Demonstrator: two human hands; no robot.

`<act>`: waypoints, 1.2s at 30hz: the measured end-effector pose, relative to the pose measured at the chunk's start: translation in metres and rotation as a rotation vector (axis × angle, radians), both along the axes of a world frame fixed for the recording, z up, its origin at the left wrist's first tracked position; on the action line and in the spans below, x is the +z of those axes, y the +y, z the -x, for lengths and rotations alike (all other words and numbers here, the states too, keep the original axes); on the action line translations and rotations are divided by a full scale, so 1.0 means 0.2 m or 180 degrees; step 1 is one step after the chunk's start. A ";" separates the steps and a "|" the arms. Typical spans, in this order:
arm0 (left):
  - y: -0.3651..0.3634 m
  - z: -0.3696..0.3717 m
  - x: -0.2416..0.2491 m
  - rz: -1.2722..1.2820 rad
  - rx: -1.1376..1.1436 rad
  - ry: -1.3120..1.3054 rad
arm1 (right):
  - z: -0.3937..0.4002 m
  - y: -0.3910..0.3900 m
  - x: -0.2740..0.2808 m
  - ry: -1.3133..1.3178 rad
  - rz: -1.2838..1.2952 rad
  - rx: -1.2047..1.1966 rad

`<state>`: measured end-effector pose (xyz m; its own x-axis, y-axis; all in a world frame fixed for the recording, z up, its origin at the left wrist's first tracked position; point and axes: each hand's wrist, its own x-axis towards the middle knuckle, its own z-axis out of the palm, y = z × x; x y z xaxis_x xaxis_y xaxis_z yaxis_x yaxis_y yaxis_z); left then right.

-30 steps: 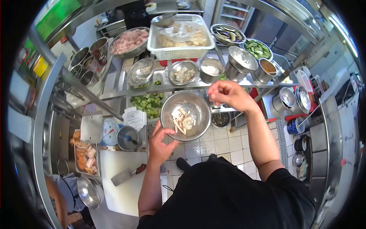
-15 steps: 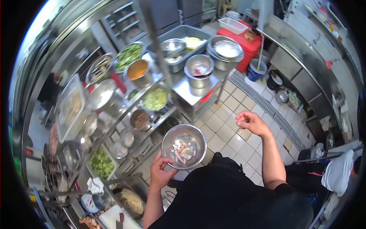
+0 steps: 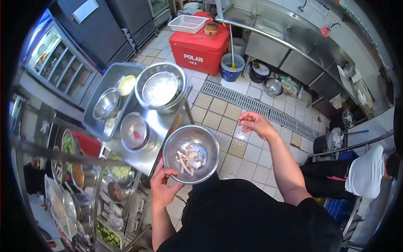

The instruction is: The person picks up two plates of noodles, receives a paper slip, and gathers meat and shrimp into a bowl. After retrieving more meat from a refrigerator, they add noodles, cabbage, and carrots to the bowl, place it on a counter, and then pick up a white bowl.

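My left hand (image 3: 165,185) grips the near left rim of a round metal bowl (image 3: 211,149), with the thumb outside and fingers at the edge. Inside the bowl lie pale, pinkish-white food strips (image 3: 187,163) and a translucent, whitish lump (image 3: 196,159); I cannot make out exactly what they are. Out to the right, above the tiled floor, my right hand (image 3: 257,125) hangs in the air with loosely curled fingers and a small gap at the thumb. Nothing shows in it, and it touches nothing.
Left of the bowl stands a steel table (image 3: 150,156) carrying a grey tub (image 3: 93,110), a colander (image 3: 140,80) and a smaller metal bowl (image 3: 133,122). Beyond are a red cooler (image 3: 201,48), a blue bucket (image 3: 232,72) and steel sinks (image 3: 268,46). A person in white (image 3: 364,172) is at right.
My view has swung right, so the ingredient shelves slid to the lower left and the cooler and sinks came further into view. My left hand still holds the bowl; my right hand stays raised.
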<state>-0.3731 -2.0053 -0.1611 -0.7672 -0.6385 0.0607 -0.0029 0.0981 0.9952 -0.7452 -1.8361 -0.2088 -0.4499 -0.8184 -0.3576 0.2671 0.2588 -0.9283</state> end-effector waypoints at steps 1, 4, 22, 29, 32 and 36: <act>-0.04 0.13 -0.01 -0.0009 -0.0019 0.0038 | 0.09 0.00 -0.11 -0.0135 -0.0181 -0.0231; -0.21 0.53 -0.03 0.0405 -0.0197 -0.0100 | 0.32 0.19 -0.76 -0.0138 -0.0830 -0.1096; -0.98 2.41 0.00 0.0947 -0.0873 -0.0373 | 0.92 0.76 -1.21 -0.1491 -0.3197 -0.1450; -1.39 2.63 0.08 0.0967 -0.0010 -0.0314 | 2.56 -0.38 -1.30 -0.0628 -0.2018 -0.0188; -1.56 2.58 0.07 0.0798 0.0765 -0.0325 | 2.98 -1.35 -0.82 0.0607 -0.2106 0.0405; -1.84 2.46 -0.05 0.0193 0.1768 -0.0267 | 3.05 -2.25 -0.56 0.1037 -0.1577 0.0941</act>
